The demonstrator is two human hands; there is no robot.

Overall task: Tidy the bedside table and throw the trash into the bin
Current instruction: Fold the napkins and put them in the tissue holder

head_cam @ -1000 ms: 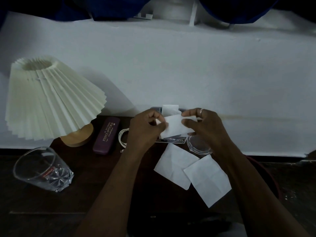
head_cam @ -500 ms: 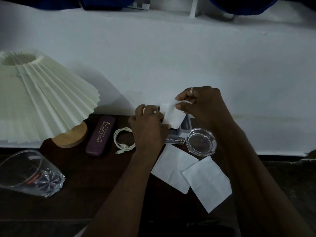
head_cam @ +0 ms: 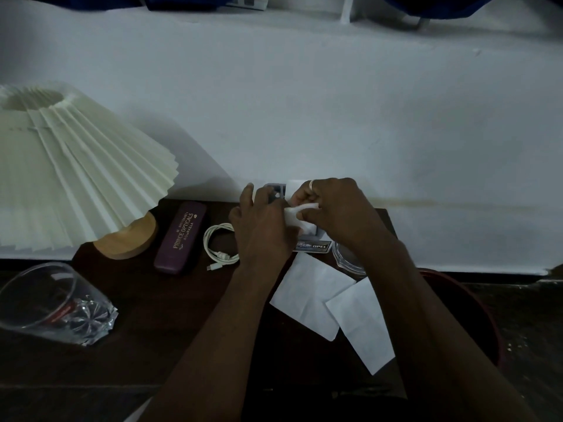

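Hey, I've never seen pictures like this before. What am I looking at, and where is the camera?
There is no machine here. These are a person's two bare hands, filmed by one camera worn on the head, looking down. The right hand pinches a white tissue. The left hand meets its other edge, but that grip is hidden. On the dark bedside table are a pleated lamp, a purple spectacle case, a coiled white cable, a drinking glass on its side, a glass ashtray and two flat white sheets.
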